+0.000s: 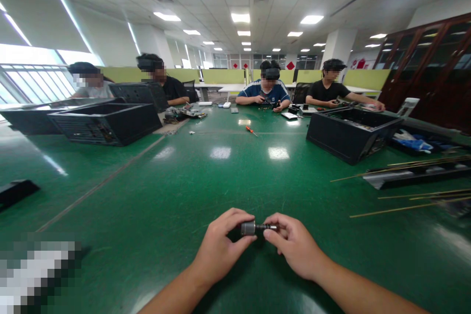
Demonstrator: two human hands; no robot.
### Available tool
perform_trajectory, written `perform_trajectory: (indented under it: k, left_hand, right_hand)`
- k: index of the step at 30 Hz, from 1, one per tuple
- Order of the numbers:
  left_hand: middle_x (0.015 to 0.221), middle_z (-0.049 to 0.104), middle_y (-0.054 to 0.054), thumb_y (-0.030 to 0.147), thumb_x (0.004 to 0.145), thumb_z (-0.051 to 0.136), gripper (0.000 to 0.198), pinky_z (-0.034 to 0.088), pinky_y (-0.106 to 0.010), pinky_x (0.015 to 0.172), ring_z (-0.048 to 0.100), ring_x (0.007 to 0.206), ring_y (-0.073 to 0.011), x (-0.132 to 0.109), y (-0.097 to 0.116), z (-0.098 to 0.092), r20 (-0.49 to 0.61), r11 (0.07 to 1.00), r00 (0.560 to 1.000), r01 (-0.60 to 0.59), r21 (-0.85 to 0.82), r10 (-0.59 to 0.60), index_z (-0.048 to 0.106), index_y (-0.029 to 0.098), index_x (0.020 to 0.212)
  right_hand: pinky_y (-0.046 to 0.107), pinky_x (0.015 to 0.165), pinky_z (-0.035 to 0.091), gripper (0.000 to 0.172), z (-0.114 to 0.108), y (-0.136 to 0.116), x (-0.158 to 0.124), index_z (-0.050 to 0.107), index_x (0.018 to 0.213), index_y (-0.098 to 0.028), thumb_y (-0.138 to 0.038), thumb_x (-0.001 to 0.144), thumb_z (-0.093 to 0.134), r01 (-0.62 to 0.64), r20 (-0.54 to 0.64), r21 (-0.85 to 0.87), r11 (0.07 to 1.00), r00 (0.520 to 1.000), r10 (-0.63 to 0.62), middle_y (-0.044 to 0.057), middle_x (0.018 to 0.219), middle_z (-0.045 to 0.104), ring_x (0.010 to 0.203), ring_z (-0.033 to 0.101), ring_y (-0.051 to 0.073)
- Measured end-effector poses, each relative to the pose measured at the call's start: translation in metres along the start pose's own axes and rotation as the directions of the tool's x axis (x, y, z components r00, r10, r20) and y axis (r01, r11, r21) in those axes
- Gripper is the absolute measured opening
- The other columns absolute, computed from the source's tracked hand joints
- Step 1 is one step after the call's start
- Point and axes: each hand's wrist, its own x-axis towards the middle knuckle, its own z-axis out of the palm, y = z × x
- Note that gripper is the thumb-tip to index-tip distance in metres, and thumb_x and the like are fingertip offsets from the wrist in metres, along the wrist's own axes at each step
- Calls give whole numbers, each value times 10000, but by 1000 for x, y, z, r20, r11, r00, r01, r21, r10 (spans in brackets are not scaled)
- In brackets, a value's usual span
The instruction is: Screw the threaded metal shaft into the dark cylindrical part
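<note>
Low over the green tabletop, my left hand (224, 243) pinches the grey cylindrical body of a small motor-like part (248, 228) between thumb and fingers. A thin dark shaft with a ridged or coiled look extends rightward from that body. My right hand (294, 243) has its thumb and fingertips closed on the shaft's silvery end. The part lies roughly level between the two hands. Fingers cover some of both ends, and its fine detail is too small to make out.
Ahead lies an orange-handled screwdriver (251, 130). Black computer cases stand left (110, 122) and right (349, 132). Thin brass-coloured rods (390, 210) and a long metal piece (415, 175) lie at right. Several people sit across the green table (228, 176).
</note>
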Motion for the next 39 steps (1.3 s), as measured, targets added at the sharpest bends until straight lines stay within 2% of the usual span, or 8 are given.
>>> perform_trajectory:
  k: [9,20,26,39]
  left_hand:
    - [954,709,-13,117,754,778,320,527,-254,786,680,871,-155,-1,2,1,0,1000,1000,-3,8,3,706,248,1037]
    - [955,712,-25,123,738,780,327,535,-288,796,680,875,-176,0,-2,-1,-34,1000,999,11,8,-11,712,248,1032]
    - [961,713,-30,143,748,773,314,535,-301,797,679,879,-183,0,-1,-3,-31,999,999,31,18,-31,710,251,1035]
    - [973,710,-21,144,757,773,319,521,-302,818,673,903,-181,-1,-4,-5,-30,998,998,53,26,-52,701,256,1048]
  right_hand:
    - [219,537,407,198,0,1,0,634,943,-158,-342,871,628,-6,-3,-14,1000,1000,6,-12,741,545,620,485,111]
    - [195,496,420,273,-2,6,1,614,979,-162,-421,894,615,-41,2,17,999,999,41,8,762,589,641,533,121]
    - [198,478,417,326,-3,2,0,610,984,-175,-488,896,613,-47,-1,29,998,999,47,8,758,600,613,531,119]
    - [204,473,411,343,-2,3,1,592,957,-176,-511,888,608,-54,-18,35,998,998,54,7,739,605,576,514,113]
